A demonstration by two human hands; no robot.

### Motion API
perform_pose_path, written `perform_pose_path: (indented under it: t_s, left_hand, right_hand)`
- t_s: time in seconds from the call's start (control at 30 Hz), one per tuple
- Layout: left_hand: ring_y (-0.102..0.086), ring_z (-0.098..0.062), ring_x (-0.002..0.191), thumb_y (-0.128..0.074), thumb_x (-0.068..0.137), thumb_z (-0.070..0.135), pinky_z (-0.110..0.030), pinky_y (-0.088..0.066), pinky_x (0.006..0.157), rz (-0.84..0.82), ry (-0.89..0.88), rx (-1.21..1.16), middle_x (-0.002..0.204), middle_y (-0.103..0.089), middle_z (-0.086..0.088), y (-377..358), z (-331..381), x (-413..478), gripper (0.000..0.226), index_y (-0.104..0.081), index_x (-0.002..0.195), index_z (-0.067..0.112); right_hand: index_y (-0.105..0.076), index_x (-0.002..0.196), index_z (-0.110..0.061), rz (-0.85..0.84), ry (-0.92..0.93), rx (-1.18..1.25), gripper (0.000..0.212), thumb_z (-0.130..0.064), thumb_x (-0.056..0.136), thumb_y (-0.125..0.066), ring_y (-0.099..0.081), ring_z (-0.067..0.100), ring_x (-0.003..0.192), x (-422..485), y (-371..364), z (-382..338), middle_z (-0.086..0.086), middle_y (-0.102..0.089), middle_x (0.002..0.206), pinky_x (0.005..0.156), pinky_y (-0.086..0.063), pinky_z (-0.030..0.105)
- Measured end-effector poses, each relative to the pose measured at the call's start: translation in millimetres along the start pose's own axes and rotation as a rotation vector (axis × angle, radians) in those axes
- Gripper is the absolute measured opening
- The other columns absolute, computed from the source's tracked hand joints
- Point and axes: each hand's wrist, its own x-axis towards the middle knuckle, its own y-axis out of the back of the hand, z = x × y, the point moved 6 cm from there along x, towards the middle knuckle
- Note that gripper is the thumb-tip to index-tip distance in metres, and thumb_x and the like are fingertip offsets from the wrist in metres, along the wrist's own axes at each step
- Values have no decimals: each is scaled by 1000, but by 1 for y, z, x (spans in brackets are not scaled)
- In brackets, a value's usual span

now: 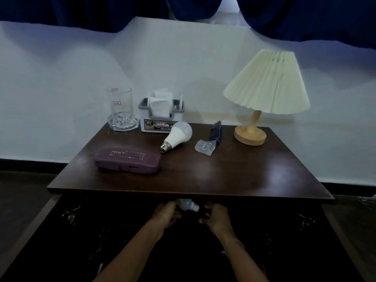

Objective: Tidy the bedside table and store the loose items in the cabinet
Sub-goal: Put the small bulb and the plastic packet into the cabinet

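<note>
Left hand (pixel 167 215) grips a bulb (pixel 188 204) just below the surface (pixel 193 174) edge, inside the dark cabinet (pixel 81 231); right hand (pixel 215 217) is open beside it. The bulb could slip or knock the edge and break; case (pixel 126 160), second bulb (pixel 177 136), packet (pixel 205 147) and comb (pixel 215 132) remain on top.

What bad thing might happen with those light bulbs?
The bulb in the left hand is going into a dark cabinet; the held bulb might knock against something unseen and crack. The other bulb lies loose on its side on the table, so it might roll.
</note>
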Motion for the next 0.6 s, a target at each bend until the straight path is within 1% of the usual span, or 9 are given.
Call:
perform_pose_path:
  t_s: [0.1, 0.2, 0.27, 0.33, 0.4, 0.43, 0.47, 0.53, 0.6]
  left_hand:
    - [-64, -16, 84, -67, 28, 47, -25, -49, 65, 10, -14, -15, 88, -68, 0, -1, 0, -4, 60, -66, 83, 23]
    - [-61, -17, 74, -61, 69, 35, -28, -51, 71, 115, -17, -45, 81, -65, -6, 6, -2, -8, 38, -64, 96, 7]
    - [-60, -18, 70, -55, 81, 24, -29, -51, 70, 144, -37, -51, 76, -63, -7, 7, 5, -21, 23, -61, 93, 5]
    - [-61, -19, 70, -66, 59, 32, -28, -50, 65, 102, -63, -78, 73, -62, -6, 2, 22, -44, 37, -59, 85, 6]
    - [-62, -21, 74, -62, 23, 36, -27, -50, 64, 56, -76, -73, 73, -63, -6, -4, 34, -68, 57, -59, 74, 10]
    - [-64, -21, 76, -59, 18, 36, -27, -50, 65, 30, -85, -50, 74, -64, -7, -7, 38, -76, 58, -60, 71, 11]
    - [-64, -22, 76, -61, 21, 34, -26, -51, 65, -6, -79, -15, 75, -65, -8, -10, 43, -84, 55, -61, 71, 10]
    - [-64, -23, 73, -65, 50, 25, -25, -51, 61, -78, -46, 70, 81, -66, -12, -16, 50, -101, 34, -62, 78, 6]
    - [-65, -22, 66, -51, 75, 12, -24, -52, 58, -134, -63, 154, 80, -67, -16, -21, 62, -112, 19, -65, 83, 1]
  right_hand:
    - [-57, 122, -7, 10, 81, -111, 50, 5, 74, -67, -57, 10, 101, -8, 3, -12, 6, -62, 122, 81, -42, 14]
    - [-57, 123, -16, 46, 154, -198, 50, -1, 76, -64, -56, 12, 105, -26, 10, -24, 4, -59, 125, 80, -37, 10]
    - [-56, 125, -17, 80, 195, -221, 53, -3, 75, -66, -55, 18, 114, -44, 20, -34, 6, -55, 131, 83, -36, 10]
    - [-55, 127, -14, 119, 228, -235, 56, -2, 74, -69, -54, 23, 119, -61, 32, -45, 8, -54, 134, 91, -38, 16]
    - [-58, 124, -10, 129, 223, -201, 48, -3, 77, -68, -57, 25, 116, -79, 41, -55, 11, -58, 128, 95, -41, 21]
    - [-62, 119, -10, 156, 242, -190, 40, -4, 80, -67, -60, 23, 110, -88, 47, -61, 10, -62, 122, 91, -43, 18]
    - [-67, 111, -12, 197, 283, -195, 31, -5, 82, -65, -63, 19, 103, -97, 54, -70, 6, -66, 114, 86, -42, 12]
    - [-73, 97, -15, 247, 358, -182, 21, -5, 83, -63, -66, 11, 91, -115, 64, -89, -1, -70, 102, 80, -43, 9]
    - [-75, 90, -17, 281, 424, -145, 21, -4, 81, -62, -65, 4, 84, -130, 75, -107, -6, -71, 94, 78, -44, 7]
